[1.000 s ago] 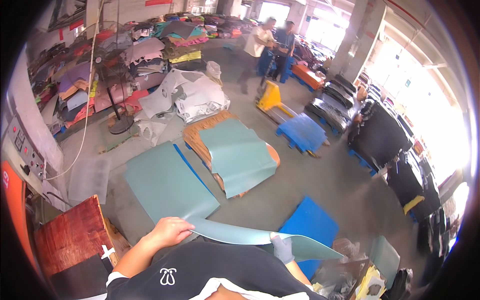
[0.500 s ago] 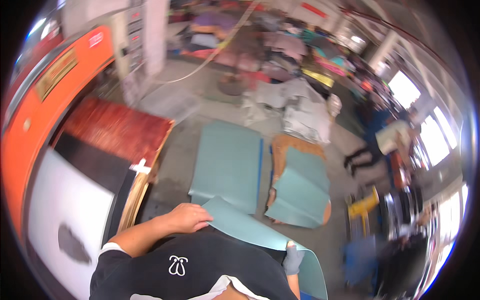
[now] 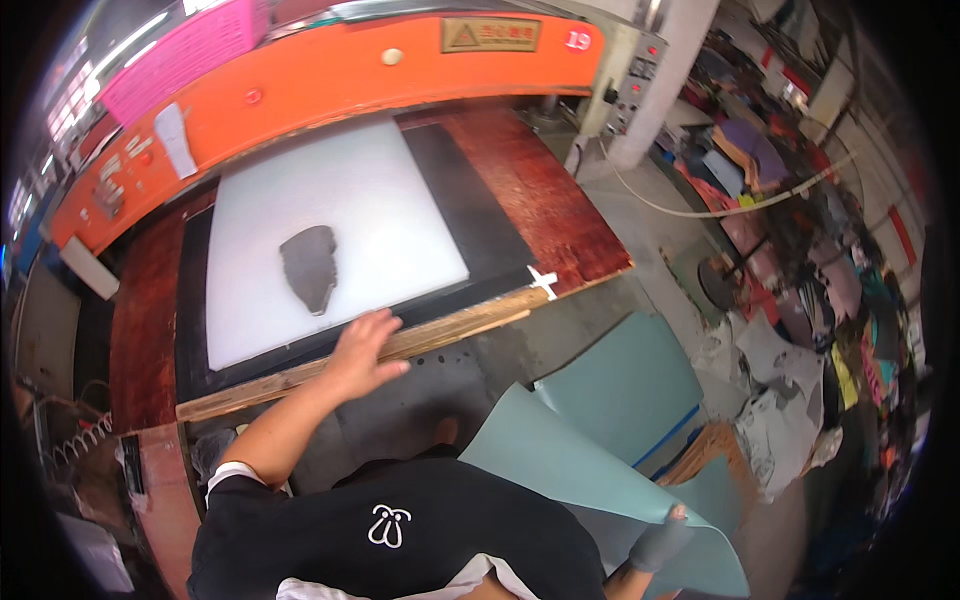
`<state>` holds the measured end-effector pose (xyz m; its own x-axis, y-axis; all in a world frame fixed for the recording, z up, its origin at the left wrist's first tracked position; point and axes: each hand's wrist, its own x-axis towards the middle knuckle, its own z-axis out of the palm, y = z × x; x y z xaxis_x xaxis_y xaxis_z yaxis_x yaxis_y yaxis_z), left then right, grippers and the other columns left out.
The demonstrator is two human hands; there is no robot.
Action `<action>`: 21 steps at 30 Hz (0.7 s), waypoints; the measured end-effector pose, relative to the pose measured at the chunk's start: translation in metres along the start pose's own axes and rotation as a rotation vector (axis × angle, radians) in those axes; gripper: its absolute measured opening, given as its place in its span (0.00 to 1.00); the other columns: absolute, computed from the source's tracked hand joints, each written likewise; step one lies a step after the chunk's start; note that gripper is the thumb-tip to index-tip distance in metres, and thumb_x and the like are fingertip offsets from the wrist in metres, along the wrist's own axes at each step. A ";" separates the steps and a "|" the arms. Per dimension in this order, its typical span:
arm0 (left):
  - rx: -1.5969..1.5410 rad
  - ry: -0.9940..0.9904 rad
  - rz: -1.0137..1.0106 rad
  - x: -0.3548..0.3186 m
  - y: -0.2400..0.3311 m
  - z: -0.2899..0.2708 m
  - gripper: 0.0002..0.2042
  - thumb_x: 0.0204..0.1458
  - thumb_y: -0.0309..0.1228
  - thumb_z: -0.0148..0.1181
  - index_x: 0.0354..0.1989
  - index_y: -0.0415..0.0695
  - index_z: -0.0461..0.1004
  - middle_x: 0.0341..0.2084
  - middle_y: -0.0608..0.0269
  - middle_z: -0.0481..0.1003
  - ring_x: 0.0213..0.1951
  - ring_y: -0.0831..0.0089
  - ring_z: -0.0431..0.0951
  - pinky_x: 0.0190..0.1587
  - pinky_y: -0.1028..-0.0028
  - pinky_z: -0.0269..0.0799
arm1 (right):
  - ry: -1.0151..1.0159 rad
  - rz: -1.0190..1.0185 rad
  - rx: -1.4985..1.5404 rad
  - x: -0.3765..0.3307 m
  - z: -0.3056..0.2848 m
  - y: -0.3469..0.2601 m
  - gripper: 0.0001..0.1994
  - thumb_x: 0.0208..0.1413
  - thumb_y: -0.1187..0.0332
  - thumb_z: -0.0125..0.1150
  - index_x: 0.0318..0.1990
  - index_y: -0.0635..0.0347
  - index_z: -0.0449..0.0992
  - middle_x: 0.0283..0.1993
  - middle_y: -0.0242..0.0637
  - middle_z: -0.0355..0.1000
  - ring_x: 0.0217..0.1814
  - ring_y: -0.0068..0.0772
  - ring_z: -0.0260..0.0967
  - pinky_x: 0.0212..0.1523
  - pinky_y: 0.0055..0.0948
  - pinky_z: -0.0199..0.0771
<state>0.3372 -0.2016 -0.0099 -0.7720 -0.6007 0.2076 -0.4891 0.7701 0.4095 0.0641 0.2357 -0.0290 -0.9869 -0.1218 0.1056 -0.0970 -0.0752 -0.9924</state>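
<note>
My left hand (image 3: pixel 365 352) reaches over the front edge of the orange-beamed machine's table, fingers spread and holding nothing. Close beyond it, a dark grey, irregularly outlined flat piece (image 3: pixel 310 268) lies on the white board (image 3: pixel 390 220). At the lower right my right hand (image 3: pixel 660 540), in a grey glove with bare fingertips showing, grips a large flexible teal sheet (image 3: pixel 560 450) by its edge. The sheet hangs curved beside my body. Behind it, another teal sheet (image 3: pixel 625 380) lies on a low stack with a blue edge.
The orange machine beam (image 3: pixel 340 75) spans the table's far side. A dark red wooden surface (image 3: pixel 530 190) borders the board at right, and a wooden edge (image 3: pixel 420 340) runs along the front. Brown sheet material (image 3: pixel 715 455), whitish scraps (image 3: pixel 780 380) and coloured piles stand right.
My view has swung left toward the machine. My left hand has let go of the teal sheet and stretched out over the table edge. My right hand still holds the sheet.
</note>
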 end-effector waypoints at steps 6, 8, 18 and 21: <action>0.093 0.249 -0.554 0.019 -0.127 -0.010 0.39 0.44 0.49 0.64 0.62 0.43 0.57 0.65 0.45 0.49 0.65 0.49 0.48 0.62 0.53 0.52 | -0.098 -0.268 -0.014 0.019 0.065 -0.071 0.24 0.55 0.50 0.54 0.32 0.69 0.70 0.30 0.38 0.67 0.31 0.28 0.63 0.34 0.30 0.63; 0.090 0.265 -0.705 0.038 -0.157 -0.011 0.41 0.43 0.52 0.64 0.64 0.44 0.55 0.66 0.48 0.46 0.66 0.49 0.45 0.62 0.49 0.51 | -0.174 -0.376 -0.060 0.020 0.087 -0.099 0.25 0.55 0.48 0.54 0.33 0.69 0.69 0.29 0.38 0.67 0.31 0.28 0.63 0.34 0.30 0.64; 0.086 0.072 -0.848 0.071 -0.177 -0.012 0.47 0.39 0.55 0.64 0.66 0.45 0.51 0.69 0.53 0.38 0.69 0.46 0.33 0.62 0.37 0.38 | -0.159 -0.496 0.219 0.009 0.165 -0.175 0.23 0.56 0.51 0.54 0.45 0.66 0.67 0.40 0.43 0.69 0.36 0.33 0.67 0.38 0.32 0.70; 0.028 0.086 -0.797 0.070 -0.183 -0.019 0.48 0.39 0.56 0.64 0.66 0.44 0.50 0.69 0.52 0.38 0.69 0.46 0.33 0.63 0.37 0.35 | 0.014 -0.489 0.253 0.034 0.165 -0.187 0.22 0.58 0.54 0.50 0.48 0.66 0.68 0.44 0.43 0.68 0.42 0.31 0.67 0.43 0.29 0.68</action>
<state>0.3805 -0.3886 -0.0532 -0.1525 -0.9858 -0.0696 -0.8910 0.1067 0.4413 0.0704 0.0822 0.1699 -0.8362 0.0006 0.5485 -0.5128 -0.3557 -0.7814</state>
